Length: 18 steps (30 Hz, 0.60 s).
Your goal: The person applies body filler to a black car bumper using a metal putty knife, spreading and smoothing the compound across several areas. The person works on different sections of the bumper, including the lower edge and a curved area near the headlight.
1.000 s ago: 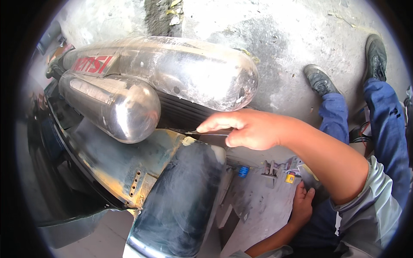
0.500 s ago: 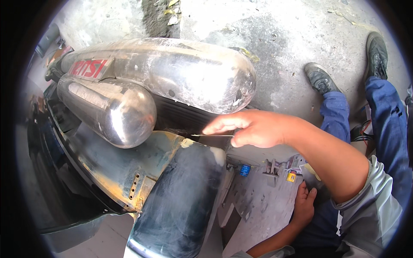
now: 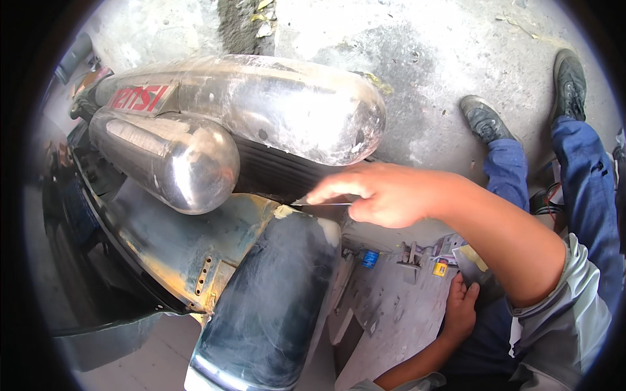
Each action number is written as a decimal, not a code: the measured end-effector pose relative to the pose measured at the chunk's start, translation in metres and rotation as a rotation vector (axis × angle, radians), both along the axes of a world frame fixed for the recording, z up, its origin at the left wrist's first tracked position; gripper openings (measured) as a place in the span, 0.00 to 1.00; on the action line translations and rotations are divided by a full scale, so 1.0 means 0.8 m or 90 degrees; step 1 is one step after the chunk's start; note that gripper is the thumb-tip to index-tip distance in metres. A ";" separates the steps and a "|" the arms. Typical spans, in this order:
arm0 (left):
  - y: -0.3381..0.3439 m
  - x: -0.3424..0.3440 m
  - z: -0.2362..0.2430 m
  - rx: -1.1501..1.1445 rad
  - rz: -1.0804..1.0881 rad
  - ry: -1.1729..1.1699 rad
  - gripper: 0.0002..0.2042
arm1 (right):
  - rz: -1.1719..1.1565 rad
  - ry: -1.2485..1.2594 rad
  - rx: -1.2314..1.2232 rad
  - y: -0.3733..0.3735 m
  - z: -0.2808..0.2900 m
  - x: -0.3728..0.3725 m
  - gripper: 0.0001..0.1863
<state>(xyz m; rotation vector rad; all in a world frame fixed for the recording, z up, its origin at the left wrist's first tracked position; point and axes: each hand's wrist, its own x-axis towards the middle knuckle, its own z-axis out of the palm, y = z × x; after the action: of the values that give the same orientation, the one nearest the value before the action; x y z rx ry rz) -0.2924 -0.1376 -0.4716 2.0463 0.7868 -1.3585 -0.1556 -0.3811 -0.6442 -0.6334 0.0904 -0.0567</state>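
Note:
My right hand [image 3: 385, 195] reaches in from the right, fingers around a thin scraper blade [image 3: 329, 204] whose edge is at the putty-marked corner [image 3: 282, 212] where a rusty metal panel [image 3: 169, 241] meets a dark, dusty curved panel [image 3: 264, 293]. My left hand [image 3: 460, 309], lower right, grips a flat mixing plate [image 3: 471, 264] with pale yellow putty on it, partly hidden behind my right forearm. Just above my right hand are two shiny metal cylinders [image 3: 287, 104] with rounded ends and dark ribbing beneath.
Two legs in blue jeans [image 3: 570, 169] with dark shoes stand out at the right on stained concrete [image 3: 404, 45]. A grey board [image 3: 385, 313] below bears a blue roll [image 3: 369, 259], a yellow item [image 3: 439, 269] and metal tools. A glossy black panel [image 3: 85, 274] curves along the left.
My right hand and blade have shifted slightly right since a second ago, staying beside the corner. My left hand holds the plate in nearly the same place.

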 end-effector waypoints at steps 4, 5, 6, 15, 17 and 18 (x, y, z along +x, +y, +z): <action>0.013 0.002 0.001 0.010 -0.052 0.013 0.19 | -0.032 -0.005 -0.072 0.000 0.010 0.013 0.28; 0.016 0.001 0.003 0.018 -0.062 0.015 0.19 | -0.061 -0.014 -0.096 0.004 0.011 0.012 0.28; 0.008 0.003 0.003 0.025 -0.069 0.015 0.19 | -0.042 -0.022 -0.090 0.001 0.011 0.002 0.29; -0.021 0.014 0.000 0.046 -0.008 -0.050 0.19 | 0.009 0.043 -0.058 -0.006 0.012 -0.090 0.30; -0.037 0.026 -0.006 0.045 0.033 -0.086 0.19 | 0.016 0.065 -0.052 -0.004 -0.004 -0.118 0.30; -0.046 0.033 -0.006 0.000 0.073 -0.117 0.19 | -0.003 0.063 -0.062 -0.004 -0.002 -0.135 0.30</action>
<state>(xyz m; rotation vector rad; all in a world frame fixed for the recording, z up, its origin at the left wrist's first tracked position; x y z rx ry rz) -0.2660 -0.1745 -0.4766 2.0577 0.8077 -1.0904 -0.2640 -0.3839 -0.6461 -0.7337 0.1852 -0.0339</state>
